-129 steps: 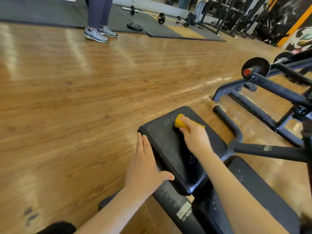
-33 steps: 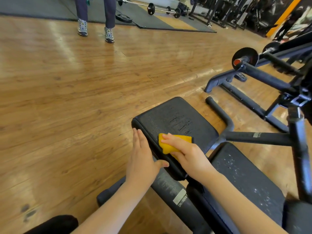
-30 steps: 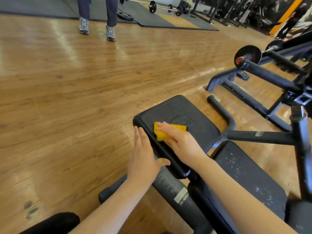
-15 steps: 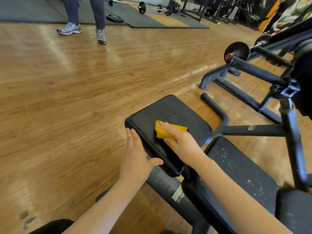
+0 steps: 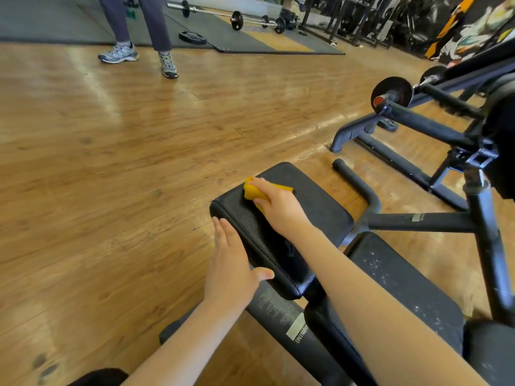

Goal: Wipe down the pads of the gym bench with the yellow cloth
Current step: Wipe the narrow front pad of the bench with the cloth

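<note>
Gripping the yellow cloth (image 5: 255,192) on the front pad (image 5: 315,201), the right hand (image 5: 281,208) pressed down; the left hand (image 5: 231,267) lay flat, fingers straight, against the pad's left edge.

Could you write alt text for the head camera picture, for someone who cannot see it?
A person's right hand presses a folded yellow cloth onto the black padded seat of a gym bench, while the left hand rests flat against the pad's left edge. Around it lie a wooden floor, a black metal frame, and another person's legs beyond.
</note>
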`<state>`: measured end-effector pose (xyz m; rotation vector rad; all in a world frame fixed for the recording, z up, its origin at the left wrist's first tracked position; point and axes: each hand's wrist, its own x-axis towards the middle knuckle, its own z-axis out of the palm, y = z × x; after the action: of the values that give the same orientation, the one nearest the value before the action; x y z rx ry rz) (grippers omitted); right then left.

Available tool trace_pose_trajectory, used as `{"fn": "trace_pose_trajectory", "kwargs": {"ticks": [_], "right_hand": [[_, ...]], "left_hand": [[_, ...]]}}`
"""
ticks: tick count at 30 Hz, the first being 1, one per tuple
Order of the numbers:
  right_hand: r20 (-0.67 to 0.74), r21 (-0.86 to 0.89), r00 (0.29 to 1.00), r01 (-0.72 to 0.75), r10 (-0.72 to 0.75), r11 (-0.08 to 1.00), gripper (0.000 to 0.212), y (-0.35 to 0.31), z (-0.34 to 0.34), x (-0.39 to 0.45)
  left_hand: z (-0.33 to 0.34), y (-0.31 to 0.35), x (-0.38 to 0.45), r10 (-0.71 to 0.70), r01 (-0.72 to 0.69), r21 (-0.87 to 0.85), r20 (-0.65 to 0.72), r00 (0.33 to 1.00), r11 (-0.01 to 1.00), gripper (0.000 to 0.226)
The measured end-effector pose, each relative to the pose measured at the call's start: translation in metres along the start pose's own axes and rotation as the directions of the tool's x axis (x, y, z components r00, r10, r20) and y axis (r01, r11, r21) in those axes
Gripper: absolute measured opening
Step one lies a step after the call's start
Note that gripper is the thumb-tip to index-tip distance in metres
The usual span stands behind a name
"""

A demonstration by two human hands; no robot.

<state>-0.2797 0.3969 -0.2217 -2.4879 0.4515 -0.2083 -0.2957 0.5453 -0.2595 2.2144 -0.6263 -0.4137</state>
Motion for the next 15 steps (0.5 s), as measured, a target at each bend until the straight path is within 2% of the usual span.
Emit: {"fn": "trace_pose_trajectory", "kwargs": {"ticks": [3,6,11,15], "right_hand": [[-0.004,0.011,1.0,-0.013,0.013,1.0,0.042,-0.008,0.003,0.028],[0.019,0.019,1.0,-0.009,0.009,1.0,0.046,0.0,-0.001,0.021],[-0.044,-0.042,0.999,-0.012,0.01,0.999,0.05,0.039,-0.027,-0.046],[-0.091,-0.083,0.995,-0.043,0.036,0.996,0.049,0.064,-0.041,-0.098]], "left_hand": [[0.0,-0.001,0.0,-0.013,0.013,-0.021,0.005,1.0,1.0,0.13],[-0.001,-0.004,0.0,-0.023,0.025,-0.04,0.037,0.999,0.999,0.13],[-0.004,-0.004,0.0,0.002,-0.002,-0.024,0.037,0.999,1.0,0.13],[-0.005,0.003,0.0,0.03,-0.032,0.102,0.02,0.999,0.994,0.125]]}}
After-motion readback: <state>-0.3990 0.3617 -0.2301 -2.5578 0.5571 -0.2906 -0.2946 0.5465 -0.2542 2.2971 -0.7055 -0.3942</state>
